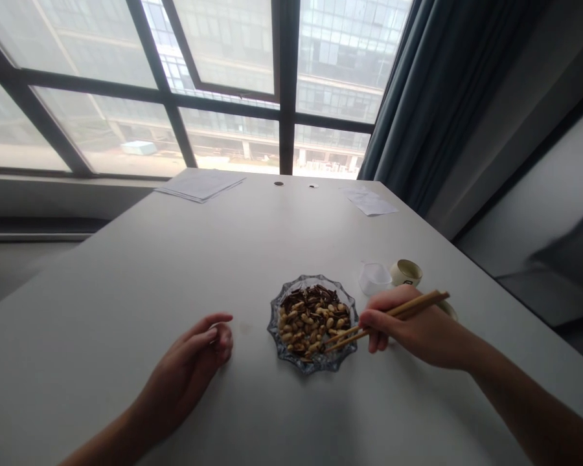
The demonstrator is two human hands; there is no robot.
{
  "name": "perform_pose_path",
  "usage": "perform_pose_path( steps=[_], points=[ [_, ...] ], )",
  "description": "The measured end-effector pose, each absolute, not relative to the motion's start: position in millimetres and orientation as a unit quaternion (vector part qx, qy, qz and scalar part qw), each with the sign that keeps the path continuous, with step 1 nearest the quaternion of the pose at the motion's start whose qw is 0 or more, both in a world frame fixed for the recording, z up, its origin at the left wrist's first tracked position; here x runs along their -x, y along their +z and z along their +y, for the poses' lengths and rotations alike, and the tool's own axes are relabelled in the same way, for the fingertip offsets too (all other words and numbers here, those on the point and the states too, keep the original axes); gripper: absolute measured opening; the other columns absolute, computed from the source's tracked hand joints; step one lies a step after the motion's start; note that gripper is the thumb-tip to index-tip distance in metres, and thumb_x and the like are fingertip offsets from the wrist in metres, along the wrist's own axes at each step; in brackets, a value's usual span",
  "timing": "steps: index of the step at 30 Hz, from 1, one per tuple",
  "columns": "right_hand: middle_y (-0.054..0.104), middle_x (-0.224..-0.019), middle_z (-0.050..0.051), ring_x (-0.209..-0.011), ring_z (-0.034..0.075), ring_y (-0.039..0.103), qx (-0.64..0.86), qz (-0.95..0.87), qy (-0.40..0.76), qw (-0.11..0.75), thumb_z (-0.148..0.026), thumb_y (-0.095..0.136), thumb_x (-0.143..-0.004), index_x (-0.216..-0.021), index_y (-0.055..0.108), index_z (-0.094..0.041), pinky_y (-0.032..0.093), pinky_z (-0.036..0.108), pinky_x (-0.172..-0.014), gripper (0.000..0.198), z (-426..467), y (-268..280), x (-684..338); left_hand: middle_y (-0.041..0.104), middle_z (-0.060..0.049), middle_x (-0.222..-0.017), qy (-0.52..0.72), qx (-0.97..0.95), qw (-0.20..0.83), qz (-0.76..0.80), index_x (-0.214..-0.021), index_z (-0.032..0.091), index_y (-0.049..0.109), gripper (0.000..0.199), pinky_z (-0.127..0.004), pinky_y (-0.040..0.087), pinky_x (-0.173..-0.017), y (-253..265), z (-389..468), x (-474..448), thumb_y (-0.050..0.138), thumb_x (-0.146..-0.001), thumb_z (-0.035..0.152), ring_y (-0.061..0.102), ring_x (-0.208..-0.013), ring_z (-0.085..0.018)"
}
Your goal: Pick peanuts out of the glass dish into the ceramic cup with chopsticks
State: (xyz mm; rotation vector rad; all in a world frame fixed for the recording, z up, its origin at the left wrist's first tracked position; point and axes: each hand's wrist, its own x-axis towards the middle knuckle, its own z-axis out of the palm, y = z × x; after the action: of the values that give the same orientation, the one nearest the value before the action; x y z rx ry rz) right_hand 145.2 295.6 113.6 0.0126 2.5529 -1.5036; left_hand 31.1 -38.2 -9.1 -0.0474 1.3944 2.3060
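My right hand [408, 327] is closed round a pair of wooden chopsticks [420, 303]. Their tips reach over the right side of a scalloped glass bowl [309, 369], among the peanuts [305, 320]; I cannot tell whether they pinch one. Dark, slender seeds or pieces [319, 294] fill the back of the bowl. To the bowl's left, my left hand [199, 349] rests at the table with its index finger stretched out and the others loosely bent, holding nothing.
Behind my right hand stand a clear plastic container [374, 278] and a small cream cup [407, 272]. A pale round object [447, 310] is partly hidden by that hand. Papers [201, 186] and a sheet [370, 200] lie far back on the white table [252, 239], before windows and a curtain [418, 97].
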Motion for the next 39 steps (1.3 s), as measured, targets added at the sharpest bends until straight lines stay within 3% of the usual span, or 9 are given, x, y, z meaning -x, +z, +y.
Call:
perform_pose_path(
  steps=[9, 19, 26, 39],
  points=[
    [0.076, -0.072, 0.007, -0.065, 0.016, 0.071, 0.027, 0.871, -0.481, 0.098, -0.043, 0.058, -0.098, -0.079, 0.073, -0.014, 0.056, 0.024, -0.060, 0.038, 297, 116, -144, 0.059, -0.004, -0.071, 0.833, -0.009, 0.228, 0.504, -0.100, 0.019, 0.075, 0.018, -0.026, 0.048, -0.061, -14, -42, -29, 0.071, -0.083, 0.023, 0.051, -0.067, -0.017],
    [0.073, -0.064, 0.004, -0.055, 0.013, 0.066, -0.002, 0.840, -0.539, 0.070, -0.043, 0.066, -0.094, -0.078, 0.069, -0.014, 0.053, 0.020, -0.051, 0.033, 302, 94, -143, 0.059, -0.003, -0.071, 0.838, 0.001, 0.225, 0.497, -0.100, 0.018, 0.075, 0.019, -0.025, 0.048, -0.060, -10, -39, -31, 0.073, -0.081, 0.022, 0.051, -0.066, -0.016],
    [0.078, -0.073, 0.009, -0.067, 0.018, 0.075, -0.037, 0.830, -0.554, 0.055, -0.047, 0.065, -0.093, -0.086, 0.074, -0.013, 0.061, 0.024, -0.062, 0.036, 311, 99, -152, 0.060, -0.004, -0.070, 0.838, -0.005, 0.224, 0.498, -0.099, 0.018, 0.076, 0.018, -0.025, 0.048, -0.060, -10, -39, -31, 0.073, -0.081, 0.022, 0.051, -0.066, -0.016],
    [0.077, -0.071, 0.010, -0.063, 0.018, 0.074, -0.061, 0.831, -0.552, 0.030, -0.052, 0.062, -0.094, -0.085, 0.073, -0.012, 0.060, 0.025, -0.059, 0.043, 307, 87, -161, 0.060, -0.004, -0.071, 0.836, -0.020, 0.224, 0.500, -0.101, 0.019, 0.075, 0.018, -0.027, 0.047, -0.061, -14, -41, -30, 0.070, -0.084, 0.022, 0.052, -0.067, -0.017]
  ],
)
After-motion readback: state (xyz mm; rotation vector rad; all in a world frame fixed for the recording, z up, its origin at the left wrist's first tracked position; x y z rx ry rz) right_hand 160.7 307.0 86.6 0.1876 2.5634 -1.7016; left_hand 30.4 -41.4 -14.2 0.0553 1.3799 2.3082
